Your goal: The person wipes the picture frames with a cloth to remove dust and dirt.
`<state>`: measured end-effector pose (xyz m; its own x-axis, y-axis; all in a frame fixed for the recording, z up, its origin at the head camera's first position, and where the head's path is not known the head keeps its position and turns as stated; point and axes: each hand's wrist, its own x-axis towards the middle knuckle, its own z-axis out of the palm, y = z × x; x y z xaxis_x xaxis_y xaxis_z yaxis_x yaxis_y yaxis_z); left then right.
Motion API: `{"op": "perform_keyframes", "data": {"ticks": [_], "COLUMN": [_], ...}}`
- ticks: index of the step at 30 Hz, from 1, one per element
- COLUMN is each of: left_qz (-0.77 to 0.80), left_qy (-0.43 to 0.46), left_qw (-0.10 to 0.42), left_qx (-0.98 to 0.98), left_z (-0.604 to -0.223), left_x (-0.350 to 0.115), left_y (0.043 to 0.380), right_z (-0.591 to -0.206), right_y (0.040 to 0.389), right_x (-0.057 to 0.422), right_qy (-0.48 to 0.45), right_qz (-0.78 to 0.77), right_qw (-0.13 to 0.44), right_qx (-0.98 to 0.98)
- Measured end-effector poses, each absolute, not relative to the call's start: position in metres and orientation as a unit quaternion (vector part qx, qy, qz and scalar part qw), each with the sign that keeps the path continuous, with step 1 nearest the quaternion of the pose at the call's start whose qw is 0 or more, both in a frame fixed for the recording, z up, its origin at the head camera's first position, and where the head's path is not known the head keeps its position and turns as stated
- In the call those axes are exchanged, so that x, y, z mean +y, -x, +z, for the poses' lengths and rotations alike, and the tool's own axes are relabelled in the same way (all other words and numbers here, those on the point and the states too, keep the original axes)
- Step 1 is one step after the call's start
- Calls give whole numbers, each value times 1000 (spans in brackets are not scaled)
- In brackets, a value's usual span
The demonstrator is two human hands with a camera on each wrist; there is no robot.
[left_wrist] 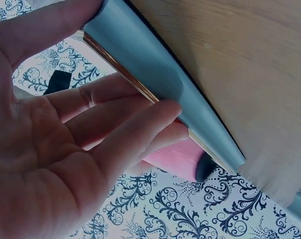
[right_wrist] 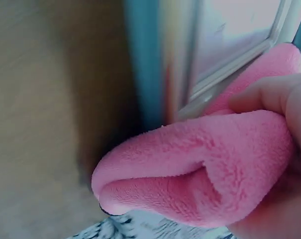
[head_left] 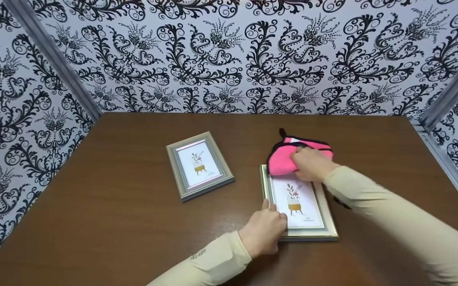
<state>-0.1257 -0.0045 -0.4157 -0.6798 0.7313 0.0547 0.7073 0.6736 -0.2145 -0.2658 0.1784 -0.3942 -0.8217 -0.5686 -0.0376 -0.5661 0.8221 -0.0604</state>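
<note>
A picture frame [head_left: 266, 190] with a potted-plant print lies flat on the table, right of centre. My left hand [head_left: 264, 228] holds its near left corner, and in the left wrist view the thumb and fingers lie along the frame's side [left_wrist: 150, 64]. My right hand [head_left: 312, 163] grips a folded pink fluffy cloth [head_left: 282, 159] with black edging over the far end of that frame. In the right wrist view the bunched cloth [right_wrist: 205, 164] overlaps the frame's edge; the cloth hides part of the far border.
A second similar picture frame [head_left: 175, 171] lies angled on the brown table [head_left: 113, 222], to the left. Walls with black scroll patterns [head_left: 213, 51] stand behind and at both sides, with grey metal posts [head_left: 54, 55] at the corners.
</note>
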Motion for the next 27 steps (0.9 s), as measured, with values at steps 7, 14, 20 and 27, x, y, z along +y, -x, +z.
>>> {"op": "perform_keyframes", "data": {"ticks": [7,14,20,27], "left_qz": [101,86,79,80], "left_qy": [396,406,411,413], "left_qw": [67,75,95,106], "left_qx": [-910,-907,-903,-901], "left_z": [-415,-417,-420,-417], "left_x": [-3,-3,-5,-7], "left_y": [127,130,131,128], "right_z": [-398,-403,-404,-399], "right_y": [265,263,264,260], "right_x": [144,144,166,206], "right_qy": [367,391,358,308], "right_qz": [-54,-91,-85,-88], "right_qw": [0,-8,1,12], "right_qx": [928,916,930,947]}}
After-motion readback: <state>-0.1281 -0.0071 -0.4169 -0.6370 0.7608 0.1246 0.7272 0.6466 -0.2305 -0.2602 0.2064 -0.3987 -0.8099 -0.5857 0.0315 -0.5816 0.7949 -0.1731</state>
